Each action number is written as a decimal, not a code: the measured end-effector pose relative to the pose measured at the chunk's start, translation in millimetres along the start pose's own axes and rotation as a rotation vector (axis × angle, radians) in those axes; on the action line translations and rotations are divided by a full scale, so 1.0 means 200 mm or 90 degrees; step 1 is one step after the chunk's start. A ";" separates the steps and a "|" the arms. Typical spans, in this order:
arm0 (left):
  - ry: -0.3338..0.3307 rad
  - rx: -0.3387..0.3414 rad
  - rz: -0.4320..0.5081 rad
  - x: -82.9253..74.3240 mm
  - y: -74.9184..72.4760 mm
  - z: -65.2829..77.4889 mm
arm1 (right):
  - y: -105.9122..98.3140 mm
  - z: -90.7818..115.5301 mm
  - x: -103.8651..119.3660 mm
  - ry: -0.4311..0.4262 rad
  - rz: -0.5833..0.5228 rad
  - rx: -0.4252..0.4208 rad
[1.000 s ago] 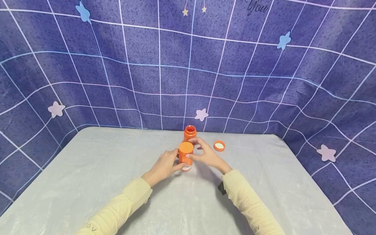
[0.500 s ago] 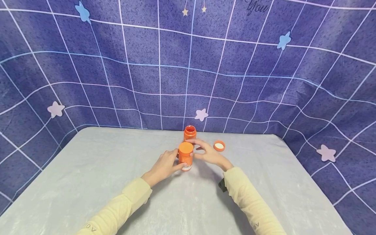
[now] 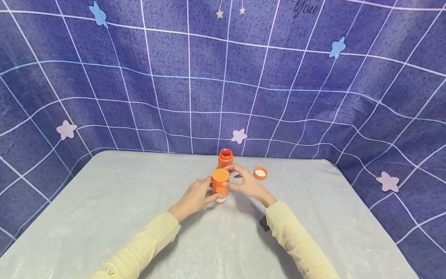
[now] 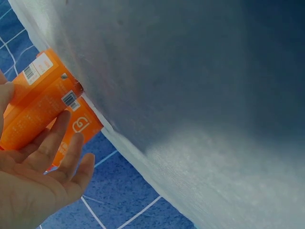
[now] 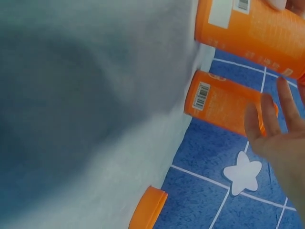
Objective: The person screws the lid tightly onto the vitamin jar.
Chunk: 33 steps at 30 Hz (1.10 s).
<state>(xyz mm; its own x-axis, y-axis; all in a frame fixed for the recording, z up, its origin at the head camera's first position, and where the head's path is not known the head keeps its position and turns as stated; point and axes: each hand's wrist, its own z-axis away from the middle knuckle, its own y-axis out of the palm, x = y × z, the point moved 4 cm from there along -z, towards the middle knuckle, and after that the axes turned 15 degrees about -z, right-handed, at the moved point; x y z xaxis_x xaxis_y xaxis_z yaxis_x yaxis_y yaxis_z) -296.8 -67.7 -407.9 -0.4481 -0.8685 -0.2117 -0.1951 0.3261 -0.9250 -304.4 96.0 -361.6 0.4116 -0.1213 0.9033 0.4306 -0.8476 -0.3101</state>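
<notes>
An orange pill bottle (image 3: 220, 189) with an orange cap (image 3: 221, 175) stands upright near the table's back. My left hand (image 3: 193, 197) grips its body from the left, thumb across the front; the left wrist view shows its label (image 4: 39, 68). From the right my right hand (image 3: 246, 186) holds the cap between thumb in front and index finger behind; its other fingers stretch out in the right wrist view. Just behind stands a second orange bottle (image 3: 225, 159), uncapped, its lower part hidden. In the right wrist view this second bottle (image 5: 224, 101) shows a barcode.
A loose orange cap (image 3: 260, 173) lies upside down to the right of the bottles, white liner upward. Grey cloth covers the table (image 3: 223, 244). A blue gridded curtain (image 3: 167, 89) with stars hangs right behind the table's back edge.
My right thumb and fingers have shifted around the cap, first away from its front, then forward again. My left hand and both bottles stay in place.
</notes>
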 end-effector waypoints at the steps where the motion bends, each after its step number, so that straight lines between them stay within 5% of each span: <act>1: 0.000 0.000 -0.001 0.00 0.00 0.00 | 0.00 0.00 0.00 -0.002 0.003 -0.011; 14: 0.008 -0.004 -0.010 0.00 0.00 0.00 | 0.03 0.01 0.00 -0.015 0.015 -0.074; 33: -0.004 0.006 0.008 0.00 0.00 0.00 | 0.00 -0.01 0.00 0.013 -0.048 0.082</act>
<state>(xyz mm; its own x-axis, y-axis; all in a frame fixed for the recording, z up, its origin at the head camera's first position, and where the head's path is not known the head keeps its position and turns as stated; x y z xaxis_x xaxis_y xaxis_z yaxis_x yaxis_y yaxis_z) -296.7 -67.5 -408.8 -0.4456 -0.8664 -0.2254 -0.1812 0.3339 -0.9250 -306.6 95.8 -361.5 0.3585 -0.0720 0.9308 0.5598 -0.7813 -0.2760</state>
